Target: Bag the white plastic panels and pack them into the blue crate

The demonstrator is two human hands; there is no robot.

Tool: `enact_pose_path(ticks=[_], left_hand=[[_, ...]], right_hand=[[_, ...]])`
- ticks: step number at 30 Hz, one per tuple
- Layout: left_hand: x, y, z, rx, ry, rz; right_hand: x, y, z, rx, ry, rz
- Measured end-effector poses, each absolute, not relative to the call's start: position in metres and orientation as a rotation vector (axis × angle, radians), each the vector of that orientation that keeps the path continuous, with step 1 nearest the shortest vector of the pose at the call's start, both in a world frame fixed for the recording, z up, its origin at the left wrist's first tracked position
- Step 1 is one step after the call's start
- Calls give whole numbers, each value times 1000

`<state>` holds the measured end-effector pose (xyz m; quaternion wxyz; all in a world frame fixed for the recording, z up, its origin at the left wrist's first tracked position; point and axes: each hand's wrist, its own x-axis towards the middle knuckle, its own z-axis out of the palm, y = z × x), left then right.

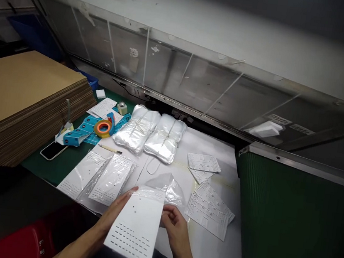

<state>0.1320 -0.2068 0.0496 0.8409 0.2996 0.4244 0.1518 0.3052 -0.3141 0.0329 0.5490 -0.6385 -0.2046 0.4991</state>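
Note:
My left hand (114, 213) grips the left edge of a white perforated card (134, 231), and my right hand (176, 226) holds its right edge. A clear plastic bag (165, 186) rises from the card's top edge, which seems to lie inside its mouth. Just ahead, two similar cards in clear sleeves (111, 180) lie on a white sheet (185, 147). Beyond them sit two tied bundles of clear bags (149, 133). Loose printed perforated cards (208, 211) lie to the right of my right hand.
A tall stack of corrugated cardboard sheets (21, 102) stands at left beside a green mat (57, 165) holding a phone (53, 150), an orange tape roll (103, 128) and blue strips (77, 136). A green panel (274, 217) borders the right; a metal wall (181, 75) runs behind.

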Motion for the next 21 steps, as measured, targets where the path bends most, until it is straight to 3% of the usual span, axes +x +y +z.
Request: enact_pose_path(ticks=[5,14,21], left_hand=[[136,-212,56,498,883,386],[134,-218,45,696,936,479],[119,-204,83,1264,1003,290]], right_hand=[[307,-311,23,-1772,-524,1168],[307,-302,28,-1780,-411,1334],[305,-331,84,-2070,-692,1187]])
